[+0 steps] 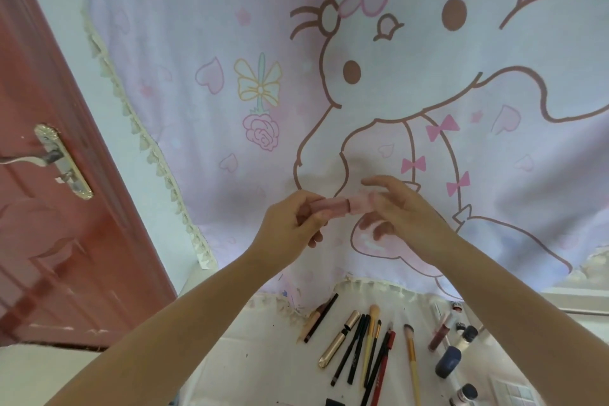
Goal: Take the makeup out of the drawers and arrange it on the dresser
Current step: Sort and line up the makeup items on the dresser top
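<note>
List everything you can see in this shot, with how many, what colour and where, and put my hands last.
pink tube: one, pink, held up between both hands in front of the cloth
cartoon cloth: one, pale lilac with a pink and white cartoon character, hanging behind the dresser
door: one, reddish brown with a metal handle, far left
gold tube: one, gold, lying on the dresser
pencils and brushes: several, black, red and yellow-handled, lying in a row right of the gold tube
dark blue bottle: one, dark blue, right side of the dresser
left hand: one, pinches the tube's left end
right hand: one, holds the tube's right end
</note>
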A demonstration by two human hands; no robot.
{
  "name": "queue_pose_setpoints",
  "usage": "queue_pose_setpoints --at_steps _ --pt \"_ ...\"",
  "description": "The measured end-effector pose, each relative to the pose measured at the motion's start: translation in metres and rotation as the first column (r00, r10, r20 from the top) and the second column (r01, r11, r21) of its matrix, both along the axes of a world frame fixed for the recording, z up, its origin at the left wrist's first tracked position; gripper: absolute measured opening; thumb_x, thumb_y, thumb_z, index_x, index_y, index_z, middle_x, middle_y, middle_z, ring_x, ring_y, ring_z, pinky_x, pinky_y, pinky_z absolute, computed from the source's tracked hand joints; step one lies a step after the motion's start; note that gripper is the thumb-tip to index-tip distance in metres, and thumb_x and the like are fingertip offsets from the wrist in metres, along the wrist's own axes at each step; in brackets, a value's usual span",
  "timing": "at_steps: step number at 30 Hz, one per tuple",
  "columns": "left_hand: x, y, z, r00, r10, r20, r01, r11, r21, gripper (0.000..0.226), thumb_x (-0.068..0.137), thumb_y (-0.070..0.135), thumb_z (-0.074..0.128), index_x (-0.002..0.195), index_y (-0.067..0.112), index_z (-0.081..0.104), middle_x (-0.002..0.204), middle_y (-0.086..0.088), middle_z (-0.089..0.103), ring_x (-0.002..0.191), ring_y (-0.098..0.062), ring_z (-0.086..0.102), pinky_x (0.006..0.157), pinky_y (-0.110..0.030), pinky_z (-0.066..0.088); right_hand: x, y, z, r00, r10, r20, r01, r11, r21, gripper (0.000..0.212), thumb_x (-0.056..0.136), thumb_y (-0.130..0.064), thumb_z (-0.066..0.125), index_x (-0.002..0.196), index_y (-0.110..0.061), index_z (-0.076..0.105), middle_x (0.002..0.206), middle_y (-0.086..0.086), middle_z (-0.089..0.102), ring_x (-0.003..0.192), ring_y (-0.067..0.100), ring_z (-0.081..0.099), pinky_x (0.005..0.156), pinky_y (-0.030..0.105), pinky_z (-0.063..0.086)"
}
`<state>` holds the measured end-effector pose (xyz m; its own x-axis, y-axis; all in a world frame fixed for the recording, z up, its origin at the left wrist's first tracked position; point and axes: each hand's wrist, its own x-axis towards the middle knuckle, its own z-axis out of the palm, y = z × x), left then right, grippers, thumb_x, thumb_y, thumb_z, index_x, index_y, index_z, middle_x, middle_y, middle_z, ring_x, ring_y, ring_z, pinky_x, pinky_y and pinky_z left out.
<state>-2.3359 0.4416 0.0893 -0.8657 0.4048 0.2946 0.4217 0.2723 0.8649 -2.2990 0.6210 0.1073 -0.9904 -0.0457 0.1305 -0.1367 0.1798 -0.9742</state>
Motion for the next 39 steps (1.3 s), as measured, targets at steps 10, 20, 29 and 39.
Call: queue_pose_setpoints --at_steps 10,20,29,39 --pt "0.005 -0.005 -0.002 1.000 0.003 -0.030 -0.005 0.998 -0.057 0.007 0.090 0.015 0.055 0.095 0.018 0.053 0.065 0.009 0.059 0.050 0.007 0.057 0.055 -0.009 0.050 -0.006 0.007 -0.011 0.987 -0.036 -0.156 0.027 0.998 -0.058 0.034 0.085 0.006 0.052 0.079 -0.024 0.066 0.075 -0.009 0.068 0.070 0.007 0.063 0.060 0.018 0.052" --pt "-0.002 -0.006 0.005 0.983 0.007 -0.182 -0.034 0.989 -0.142 0.022 0.089 0.017 0.057 0.109 0.007 0.058 0.069 0.015 0.054 0.054 0.005 0.056 0.063 -0.016 0.051 -0.013 0.004 -0.016 0.986 0.165 -0.031 -0.168 0.966 -0.199 0.023 0.072 -0.039 0.072 0.076 -0.016 0.068 0.057 -0.005 0.061 0.049 0.007 0.053 0.048 0.017 0.046" --pt "-0.013 -0.010 0.006 0.993 0.032 -0.115 -0.041 0.997 -0.070 0.016 0.087 0.010 0.059 0.103 0.009 0.058 0.068 0.012 0.057 0.051 0.010 0.057 0.057 -0.007 0.049 -0.023 -0.005 -0.004 0.949 0.009 0.315 0.005 0.999 -0.043 0.051 0.095 -0.044 0.028 0.080 -0.006 0.058 0.045 0.004 0.057 0.031 0.012 0.045 0.033 0.016 0.031" --pt "-0.019 -0.013 0.002 0.984 0.022 -0.179 -0.050 0.987 -0.150 0.020 0.089 0.013 0.056 0.108 0.006 0.058 0.065 0.012 0.057 0.053 0.011 0.058 0.059 -0.007 0.048 -0.022 -0.001 -0.012 0.989 0.104 0.107 -0.086 0.982 -0.166 0.013 0.092 -0.012 0.049 0.100 -0.021 0.054 0.082 0.002 0.064 0.061 0.012 0.063 0.053 0.021 0.052"
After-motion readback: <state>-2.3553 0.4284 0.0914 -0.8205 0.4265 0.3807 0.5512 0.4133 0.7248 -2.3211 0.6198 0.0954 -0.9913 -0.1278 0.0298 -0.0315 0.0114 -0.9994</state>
